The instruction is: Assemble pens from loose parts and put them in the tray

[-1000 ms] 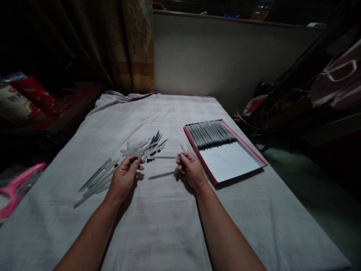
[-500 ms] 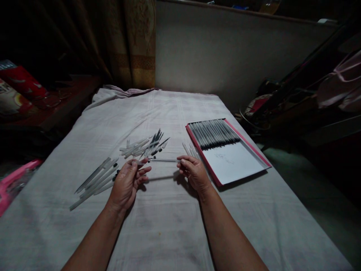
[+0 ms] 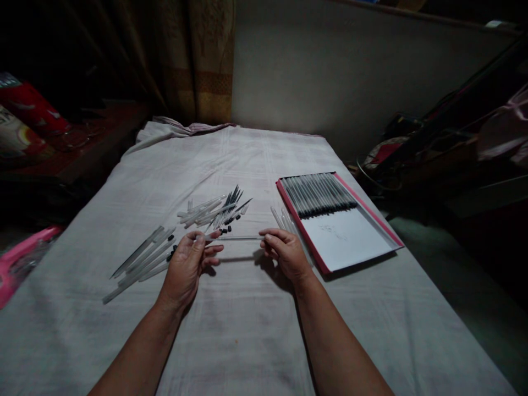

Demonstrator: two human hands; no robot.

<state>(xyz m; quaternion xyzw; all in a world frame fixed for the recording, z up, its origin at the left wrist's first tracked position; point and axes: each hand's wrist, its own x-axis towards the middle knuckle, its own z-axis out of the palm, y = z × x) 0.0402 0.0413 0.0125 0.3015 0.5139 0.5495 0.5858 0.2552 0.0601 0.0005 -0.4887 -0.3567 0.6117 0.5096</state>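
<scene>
A thin clear pen barrel (image 3: 241,237) stretches level between my hands, a little above the cloth. My left hand (image 3: 187,258) pinches its left end between thumb and forefinger, the other fingers loosely curled. The right end is pinched in the fingertips of my right hand (image 3: 285,250). Beyond the left hand lie a loose pile of clear pen barrels (image 3: 200,212), several dark pen refills (image 3: 233,201) and small black plugs (image 3: 226,229). Several longer barrels (image 3: 144,258) lie left of that hand. Clear pen caps (image 3: 282,218) lie just beyond the right hand.
To the right, a shallow red-edged box (image 3: 346,242) holds a row of pens (image 3: 319,193) with black ends. A pale checked cloth (image 3: 256,330) covers the table. A pink-handled item (image 3: 25,256) is at the left edge, below a side table (image 3: 103,132) with red packages.
The view has shifted slightly. Both hands keep their pinch on the pen barrel in nearly the same place. The dark bit beside my left fingertips no longer shows on the barrel.
</scene>
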